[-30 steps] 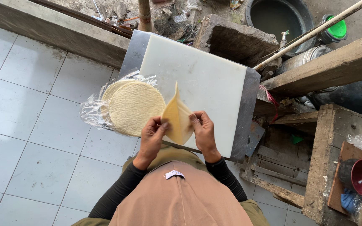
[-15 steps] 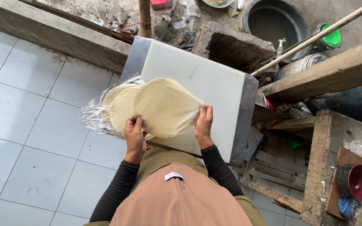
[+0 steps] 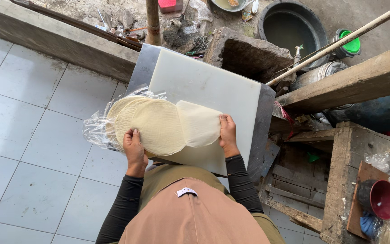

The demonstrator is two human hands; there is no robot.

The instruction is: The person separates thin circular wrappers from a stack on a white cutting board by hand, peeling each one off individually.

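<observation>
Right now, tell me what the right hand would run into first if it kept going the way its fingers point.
The right hand points up-frame across the white cutting board. Past the thin flatbread at its fingertips, that bare board comes first, then probably the broken concrete block; depth is unclear.

Thin round wrappers on a white cutting board, one sheet drawn off the stack.

The stack of pale yellow round wrappers point(image 3: 147, 124) lies flat at the near left of the white cutting board point(image 3: 204, 83), partly overhanging its left edge and resting on crumpled clear plastic wrap point(image 3: 96, 131). A single wrapper point(image 3: 200, 123), paler and thinner, lies flat just right of the stack, its left edge tucked under the top sheet. The left hand point(image 3: 134, 147) grips the stack's near edge; the right hand point(image 3: 227, 133) holds the single wrapper's right edge.
</observation>
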